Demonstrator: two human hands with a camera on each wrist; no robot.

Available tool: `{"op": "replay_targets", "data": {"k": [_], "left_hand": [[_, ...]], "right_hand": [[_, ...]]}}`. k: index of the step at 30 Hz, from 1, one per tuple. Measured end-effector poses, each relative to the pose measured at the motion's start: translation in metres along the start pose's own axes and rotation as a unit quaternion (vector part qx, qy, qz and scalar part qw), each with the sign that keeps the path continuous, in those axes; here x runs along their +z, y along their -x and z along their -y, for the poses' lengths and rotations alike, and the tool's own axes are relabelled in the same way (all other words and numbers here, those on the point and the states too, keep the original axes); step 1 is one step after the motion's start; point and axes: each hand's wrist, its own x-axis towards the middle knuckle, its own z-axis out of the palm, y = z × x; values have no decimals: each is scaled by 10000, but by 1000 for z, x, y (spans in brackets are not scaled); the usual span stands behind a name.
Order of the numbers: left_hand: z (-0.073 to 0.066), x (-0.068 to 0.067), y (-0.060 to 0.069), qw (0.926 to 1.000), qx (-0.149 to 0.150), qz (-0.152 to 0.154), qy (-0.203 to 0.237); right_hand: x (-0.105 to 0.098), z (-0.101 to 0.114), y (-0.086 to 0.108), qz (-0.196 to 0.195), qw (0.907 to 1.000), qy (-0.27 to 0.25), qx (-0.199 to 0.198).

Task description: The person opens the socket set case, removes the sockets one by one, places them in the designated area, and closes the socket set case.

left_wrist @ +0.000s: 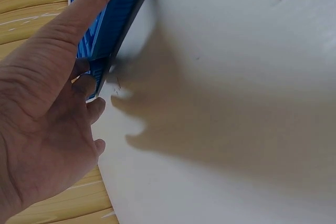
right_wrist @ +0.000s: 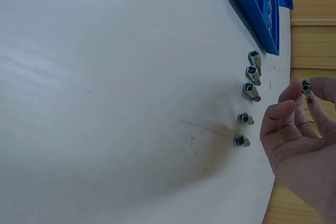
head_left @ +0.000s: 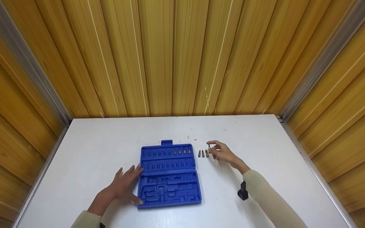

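Note:
A blue plastic tool case (head_left: 170, 170) lies unfolded on the white table, with several small metal bits (head_left: 184, 151) in the right part of its top row. My left hand (head_left: 124, 184) rests against the case's left side, fingers spread, and in the left wrist view its thumb (left_wrist: 79, 11) touches the case edge. Right of the case, my right hand (head_left: 222, 152) pinches a small metal socket bit (right_wrist: 307, 87) between thumb and fingertip, above the table. Several similar socket bits (right_wrist: 251, 92) lie in a row below that hand; in the head view it hides some of them.
The blue case has a latch tab (head_left: 166, 142) on its far edge and moulded hollows in both halves. Small dark marks (head_left: 188, 137) dot the white tabletop (head_left: 106, 136) behind it. Yellow wood-patterned walls (head_left: 157, 57) enclose the table at the back and sides.

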Motion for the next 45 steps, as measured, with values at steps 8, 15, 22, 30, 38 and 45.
{"op": "replay_targets", "data": {"k": [8, 15, 22, 30, 38, 45], "left_hand": [[1, 1, 1, 10000, -17, 19, -22], [3, 2, 5, 9998, -212, 8, 18], [6, 1, 4, 9996, -236, 49, 141], [2, -2, 4, 9998, -169, 12, 129], [-3, -2, 3, 9999, -103, 49, 52], [-2, -2, 3, 9999, -82, 26, 103]], "right_hand": [[-16, -34, -6, -37, 9989, 14, 475], [-23, -39, -6, -91, 9989, 270, 384], [-27, -52, -5, -303, 9962, 792, 219], [-24, -65, -2, -547, 9868, 1516, -166], [-24, -74, -1, -714, 9799, 1859, -130], [-23, -74, -2, -727, 9785, 1911, -257]]}}
